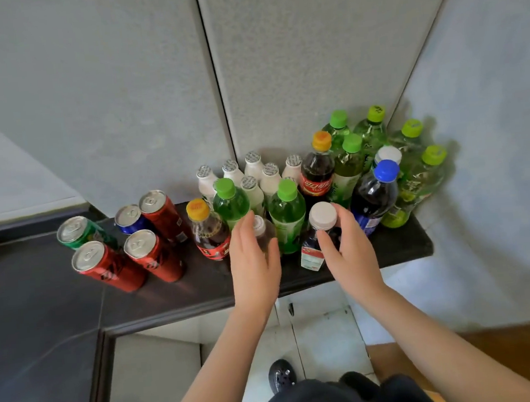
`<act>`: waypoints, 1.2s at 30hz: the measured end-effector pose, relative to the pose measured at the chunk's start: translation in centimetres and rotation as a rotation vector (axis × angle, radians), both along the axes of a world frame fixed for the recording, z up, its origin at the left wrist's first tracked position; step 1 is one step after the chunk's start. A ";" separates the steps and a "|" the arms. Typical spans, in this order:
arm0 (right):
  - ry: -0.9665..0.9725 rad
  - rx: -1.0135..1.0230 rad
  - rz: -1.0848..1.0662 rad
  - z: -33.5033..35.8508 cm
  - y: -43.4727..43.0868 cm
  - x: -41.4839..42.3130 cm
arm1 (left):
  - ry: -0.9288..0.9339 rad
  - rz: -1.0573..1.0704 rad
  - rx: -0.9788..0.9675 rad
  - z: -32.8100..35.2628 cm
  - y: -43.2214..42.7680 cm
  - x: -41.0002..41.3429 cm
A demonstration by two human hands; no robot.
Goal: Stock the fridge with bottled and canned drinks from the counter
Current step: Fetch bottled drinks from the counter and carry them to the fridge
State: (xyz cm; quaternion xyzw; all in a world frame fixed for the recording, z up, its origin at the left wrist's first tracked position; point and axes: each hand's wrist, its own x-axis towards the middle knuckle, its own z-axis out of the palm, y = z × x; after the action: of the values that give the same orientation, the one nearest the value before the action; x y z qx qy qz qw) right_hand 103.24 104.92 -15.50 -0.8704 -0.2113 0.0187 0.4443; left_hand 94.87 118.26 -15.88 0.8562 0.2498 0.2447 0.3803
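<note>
The stocking looks barely begun. The dark surface (201,289) is crowded with drinks and no fridge is in view, so nearly everything is left to move. Five cans (153,255) stand at the left. Small white bottles (252,166) line the wall at the back, and green-capped bottles (287,211) fill the middle and the right corner. Among them are two cola bottles with orange caps (317,170) and a blue-capped bottle (375,194).

Both hands are at the front row. The right hand (349,248) grips the white-capped bottle (322,215), with fingers and thumb curled round its neck just under the cap. This bottle is upright on the surface, dark inside, with a pale label low on its side. The left hand (252,259) lies against a small bottle (258,225) with a pale cap, fingers on one side and thumb on the other. The blur leaves it unclear whether that hand has closed on the bottle or only touches it. It stands upright too, between a cola bottle and a green-capped one.
</note>
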 end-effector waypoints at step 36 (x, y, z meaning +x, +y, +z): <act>0.272 0.206 0.813 -2.7 -1.6 -12.1 | -0.247 0.954 -0.377 0.2 -15.6 -24.3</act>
State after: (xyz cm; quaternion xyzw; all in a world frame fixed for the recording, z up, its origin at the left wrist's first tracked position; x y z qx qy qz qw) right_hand 91.14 103.29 -18.16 -0.6574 -0.4769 0.2850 0.5091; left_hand 70.53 102.64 -15.65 0.5289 0.6048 0.4403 0.4008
